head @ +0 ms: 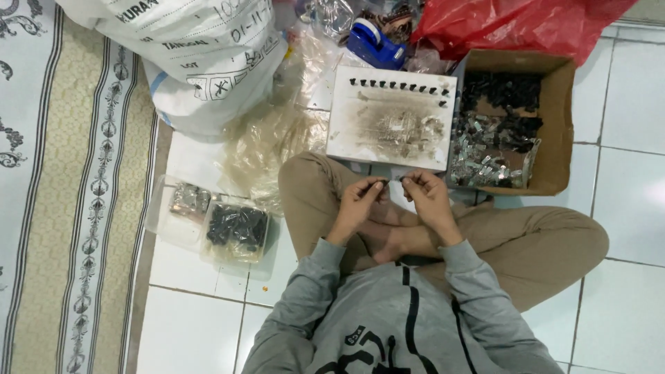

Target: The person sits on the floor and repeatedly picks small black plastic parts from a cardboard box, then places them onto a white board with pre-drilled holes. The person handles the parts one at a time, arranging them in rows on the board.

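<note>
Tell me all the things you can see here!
Board: one, white and smudged, on the floor before the knees, a row of small black pieces along its top edge.
Box: one, brown cardboard, right of the board, holding black and silvery small parts.
Sack: one, white, top left.
Red bag: one, top right.
Tape dispenser: one, blue, top middle.
Clear bags: two, on the floor at left, one with silvery parts, one with black parts.
Rug: one, patterned beige and white, far left.
Hands: left and right, each pinching a tiny piece, close together above the lap.
</note>
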